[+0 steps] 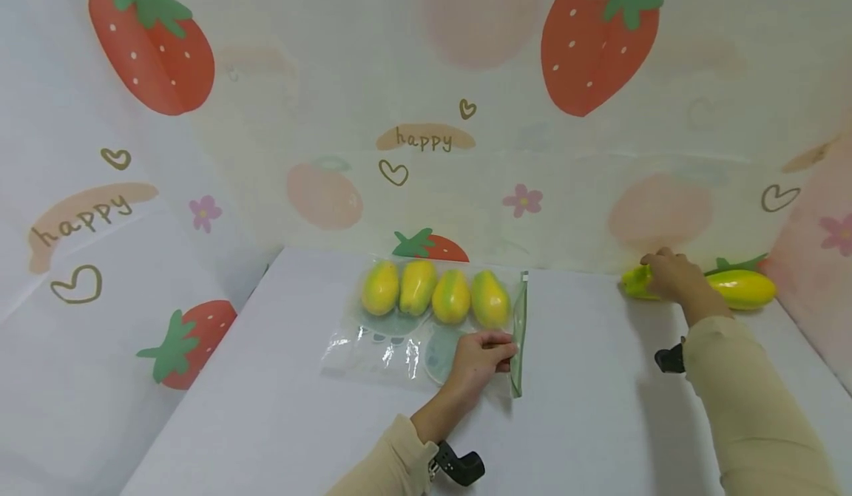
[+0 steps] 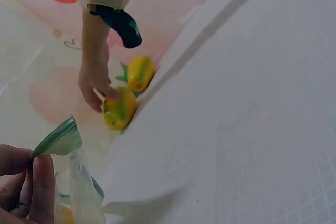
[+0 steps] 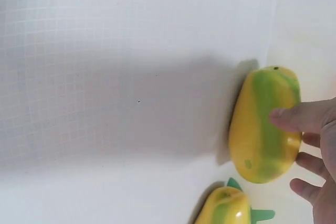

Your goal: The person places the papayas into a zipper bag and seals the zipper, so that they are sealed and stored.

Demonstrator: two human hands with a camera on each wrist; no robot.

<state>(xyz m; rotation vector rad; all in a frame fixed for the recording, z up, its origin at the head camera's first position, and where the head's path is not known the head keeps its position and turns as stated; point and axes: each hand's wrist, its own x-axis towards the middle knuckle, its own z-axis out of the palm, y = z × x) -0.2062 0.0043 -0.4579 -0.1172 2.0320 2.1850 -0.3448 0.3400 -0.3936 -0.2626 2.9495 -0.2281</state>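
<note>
The right hand (image 1: 675, 278) grips a yellow-green fruit (image 3: 256, 137) between thumb and fingers, the thumb pressed along its green streak; the fruit's lower side appears to touch the tabletop (image 1: 586, 392). A second fruit (image 1: 742, 290) lies just beyond this grip, on its right. Well to the left of it, the left hand (image 1: 481, 359) pinches the green strip (image 1: 521, 304) at the near end of a transparent plastic bag (image 1: 389, 359). Inside the bag, farther left, four fruits (image 1: 450, 300) lie in a row toward its back side.

The held fruit looks smooth and rounded, so a thumb set too far to one side could let it twist or roll out. A sideways sweep of the knuckles might nudge the second fruit. At the bag, a loosened pinch could let the thin film sag and narrow the mouth; a hard tug could shift the four fruits.

Just behind the right hand's grip, the tabletop meets the printed cloth (image 1: 572, 148), leaving little room that way. The table's right edge lies just past the second fruit. The roomiest stretch is white tabletop leftward, between the two hands, and toward the person.
</note>
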